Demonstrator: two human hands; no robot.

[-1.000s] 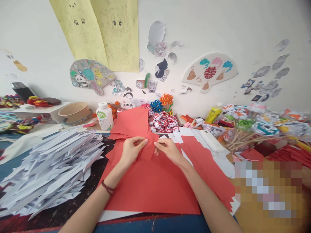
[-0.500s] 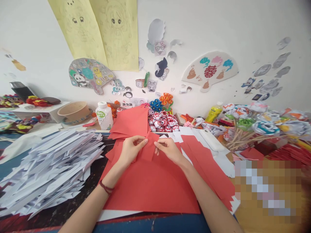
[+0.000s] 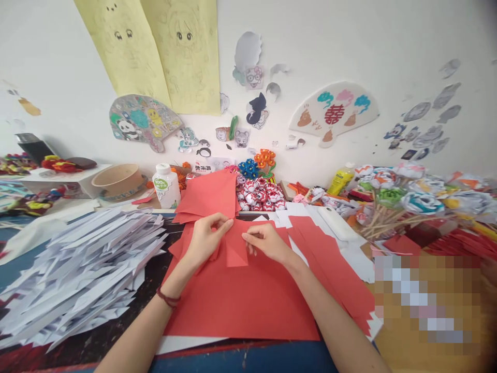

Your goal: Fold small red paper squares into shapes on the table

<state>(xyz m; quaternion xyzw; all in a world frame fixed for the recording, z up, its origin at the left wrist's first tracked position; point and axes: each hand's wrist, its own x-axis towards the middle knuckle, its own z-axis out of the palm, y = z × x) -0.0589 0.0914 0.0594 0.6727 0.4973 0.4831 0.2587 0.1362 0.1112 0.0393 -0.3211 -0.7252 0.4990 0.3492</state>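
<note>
Because the red slip (image 3: pixel 236 250), likely light and easily creased, suits edge holds, the left hand (image 3: pixel 206 237) pinches its top, the right hand (image 3: pixel 269 242) lying beside, grip indeterminate.

The location reads as a craft workspace. I identify paper-strip piles (image 3: pixel 89 264), red sheets (image 3: pixel 248 300), paper flowers (image 3: pixel 421 202) at right, and decorated fans (image 3: pixel 334 113) on the far wall (image 3: pixel 279 31).

We view from one head-worn camera, facing forward and down over the large flat red paper sheet (image 3: pixel 248 305) toward the white wall (image 3: pixel 334 46).
</note>
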